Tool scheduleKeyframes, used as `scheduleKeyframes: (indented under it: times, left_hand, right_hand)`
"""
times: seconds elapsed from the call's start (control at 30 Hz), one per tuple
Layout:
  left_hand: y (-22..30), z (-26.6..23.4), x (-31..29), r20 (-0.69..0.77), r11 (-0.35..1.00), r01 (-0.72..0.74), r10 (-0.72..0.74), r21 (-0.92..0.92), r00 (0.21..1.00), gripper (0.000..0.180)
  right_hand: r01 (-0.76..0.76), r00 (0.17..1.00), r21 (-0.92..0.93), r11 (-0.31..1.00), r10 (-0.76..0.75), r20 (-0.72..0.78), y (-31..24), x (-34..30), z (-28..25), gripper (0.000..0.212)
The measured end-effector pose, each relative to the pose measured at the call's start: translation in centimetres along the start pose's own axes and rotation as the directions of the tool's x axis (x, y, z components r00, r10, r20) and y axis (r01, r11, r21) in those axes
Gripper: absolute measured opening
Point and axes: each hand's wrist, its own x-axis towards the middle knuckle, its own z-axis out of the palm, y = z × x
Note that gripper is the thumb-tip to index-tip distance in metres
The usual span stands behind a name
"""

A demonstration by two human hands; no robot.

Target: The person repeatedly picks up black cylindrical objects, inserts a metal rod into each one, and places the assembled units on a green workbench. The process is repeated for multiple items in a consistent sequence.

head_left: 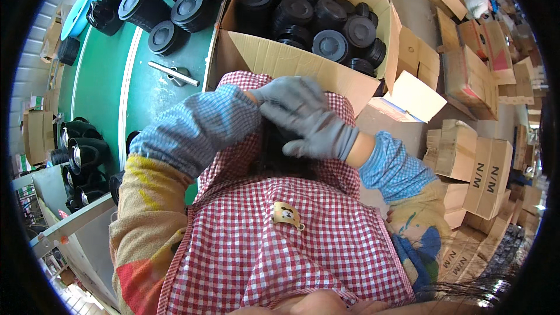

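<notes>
Both of my hands wear grey gloves and meet above my lap, close to the near side of a cardboard box. My left hand [294,96] lies farther from me, slightly smeared, and its fingers are partly hidden. Across it reaches my right hand [319,134], fingers stretched toward the left and thumb apart, touching or overlapping the left hand. Beneath the hands a dark, black object [279,141] rests in my lap; its shape is mostly hidden and I cannot tell its kind.
Ahead stands an open cardboard box [291,52] holding many round black parts [331,45]. On the green worktable [96,76] at left are stacked black round parts [189,11], a metal tube tool [174,73] and black glossy housings [87,154]. Cardboard cartons [490,175] pile up at right.
</notes>
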Motion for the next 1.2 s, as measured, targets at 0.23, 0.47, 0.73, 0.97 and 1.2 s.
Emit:
scheduleKeyframes:
  times: [0.23,0.47,0.73,0.97,1.2]
  left_hand:
    - [1.2,-2.8,1.0,0.159,0.736,0.623,-0.671,0.266,0.724,0.03]
    - [-4.2,0.2,0.0,0.369,0.88,0.446,-0.474,0.164,0.8,0.034]
    - [2.7,-2.7,3.7,0.237,0.744,0.655,-0.666,0.132,0.708,0.034]
    - [-1.2,-0.3,1.0,0.341,0.504,0.72,-0.649,-0.477,0.681,0.036]
    - [0.1,-2.6,0.9,0.132,0.8,0.59,-0.6,0.111,0.789,0.037]
  right_hand:
    - [0.193,0.961,-0.183,0.964,-0.224,-0.164,2.9,-1.4,-3.3,0.085]
    - [0.142,0.989,-0.043,0.989,-0.14,0.048,1.1,0.4,0.5,0.07]
    - [0.324,0.943,0.061,0.944,-0.317,-0.104,6.9,-1.1,-1.4,0.093]
    - [0.008,0.994,0.091,0.996,-0.018,0.11,1.0,0.1,0.4,0.074]
    - [-0.151,0.703,0.758,0.635,0.608,-0.369,5.8,-2.1,-1.2,0.058]
